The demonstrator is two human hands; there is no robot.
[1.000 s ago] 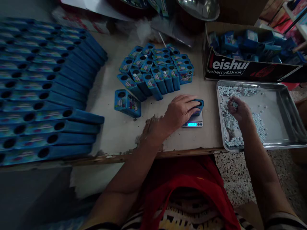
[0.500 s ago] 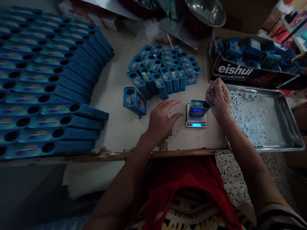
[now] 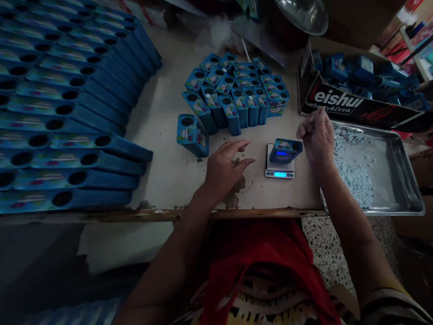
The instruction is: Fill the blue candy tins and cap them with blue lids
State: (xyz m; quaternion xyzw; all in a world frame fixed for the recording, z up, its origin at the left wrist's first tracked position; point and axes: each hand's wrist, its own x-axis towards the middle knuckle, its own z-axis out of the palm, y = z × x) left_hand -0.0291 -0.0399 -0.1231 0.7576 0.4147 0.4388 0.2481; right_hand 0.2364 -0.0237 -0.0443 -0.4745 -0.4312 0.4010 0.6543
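A small blue carton point(image 3: 284, 153) with a round dark hole in its top stands on a digital scale point(image 3: 270, 168), whose display is lit blue. My right hand point(image 3: 320, 140) hovers just right of the carton, fingers curled together; what they hold, if anything, is hidden. To the left of the scale, my left hand point(image 3: 223, 167) is open above the table, thumb and fingers apart, touching no carton. Another blue carton point(image 3: 193, 135) stands alone beyond the left hand. A metal tray point(image 3: 394, 169) beside my right forearm holds many small pale blue balls point(image 3: 355, 185).
A cluster of upright blue cartons point(image 3: 233, 97) stands behind the scale. Rows of similar cartons point(image 3: 77, 108) fill the left side. A black cardboard box point(image 3: 358, 108) with more cartons sits behind the tray. A metal bowl point(image 3: 306, 16) and plastic wrap point(image 3: 216, 38) lie at the back.
My right hand has shifted slightly away from the carton's hole, its fingers a little looser. My left hand stays open in nearly the same place. The camera view has moved slightly.
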